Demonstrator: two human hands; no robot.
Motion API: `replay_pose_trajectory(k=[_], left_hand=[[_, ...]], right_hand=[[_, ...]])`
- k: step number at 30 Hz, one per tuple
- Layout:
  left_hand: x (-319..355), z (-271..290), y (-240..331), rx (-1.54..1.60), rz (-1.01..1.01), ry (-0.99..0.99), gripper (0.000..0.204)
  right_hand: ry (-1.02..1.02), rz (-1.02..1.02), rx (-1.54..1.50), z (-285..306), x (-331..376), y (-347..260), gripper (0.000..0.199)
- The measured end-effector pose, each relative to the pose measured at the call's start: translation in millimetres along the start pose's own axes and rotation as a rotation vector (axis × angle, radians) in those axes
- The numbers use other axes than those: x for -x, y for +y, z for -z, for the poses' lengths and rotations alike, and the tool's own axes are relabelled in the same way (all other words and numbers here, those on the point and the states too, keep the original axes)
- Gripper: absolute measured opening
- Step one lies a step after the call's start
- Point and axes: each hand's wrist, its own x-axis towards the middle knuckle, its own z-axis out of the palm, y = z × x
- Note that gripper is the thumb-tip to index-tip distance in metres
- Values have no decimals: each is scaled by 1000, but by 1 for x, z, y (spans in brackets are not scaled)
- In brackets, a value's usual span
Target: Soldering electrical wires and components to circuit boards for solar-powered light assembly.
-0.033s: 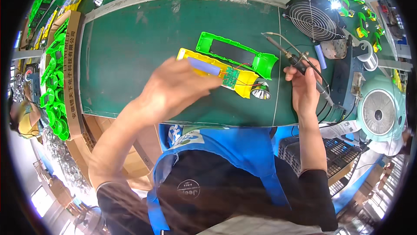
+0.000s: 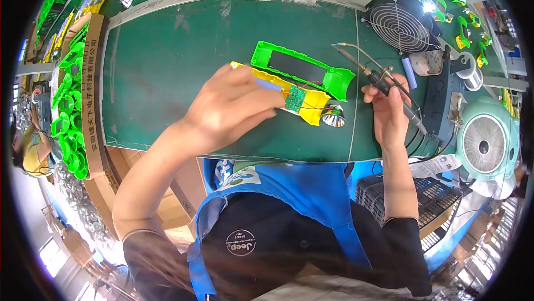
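A yellow flashlight half-shell (image 2: 315,108) lies open on the green bench, holding a green circuit board (image 2: 295,98) and a blue cylindrical battery (image 2: 269,84). My left hand (image 2: 231,103) is over the shell's left part, fingers curled and tips drawn together beside the board; any small thing between them is hidden. Most of the battery is covered by this hand. In my right hand (image 2: 389,103) is a soldering iron (image 2: 381,83) with a thin metal feed tube, its tip pointing up and left. A green half-shell (image 2: 339,82) lies just beyond, and a silver reflector (image 2: 333,117) sits by the yellow shell's right end.
A black fan (image 2: 397,25) stands at the far right, beside a loose blue battery (image 2: 409,73), a dark soldering unit (image 2: 444,103) and a solder spool (image 2: 474,77). A cardboard box (image 2: 93,95) with green shells lines the left. A pale green round fan (image 2: 485,146) is at right.
My left hand has shifted slightly right and covers more of the battery. The soldering iron's tip is a little further left.
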Motion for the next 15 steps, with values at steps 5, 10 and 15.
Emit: replay_pose_trajectory(k=[5,10,15], left_hand=[[-16,-11,2,-90,-2,-122,17],[-21,-14,7,-199,60,-251,14],[-29,-14,11,-231,163,-321,10]], right_hand=[[-116,-147,59,-5,-3,-13,30],[-209,-271,105,-9,-14,-19,23],[-314,-340,178,-12,-23,-22,23]])
